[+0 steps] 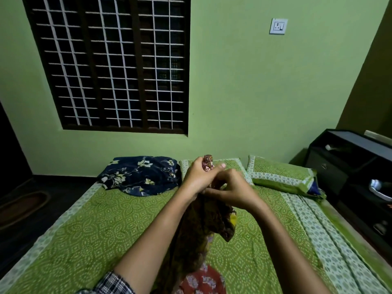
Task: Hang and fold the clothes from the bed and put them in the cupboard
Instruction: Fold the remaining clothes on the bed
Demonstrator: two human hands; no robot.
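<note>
In the head view, the left hand (199,175) is gripping a bunched end of a dark patterned garment (203,230), fingers curled tight, with a wad of cloth poking out just above the thumb. The right hand (232,188) is sitting just beside and below those fingers, its own fingers curling into the garment's upper edge. The garment is hanging down from both sets of fingers over the green-sheeted bed (84,230), its lower end reaching a red floral cloth (203,281) lying well below them.

As I judge it, the bunched grip is risking a crooked fold unless the edge gets spread out. The trailing end may also be catching the red floral cloth and dragging it along.

No brand, label or writing is showing readably; the wall socket (278,26), far above the fingers, is carrying no legible marking
</note>
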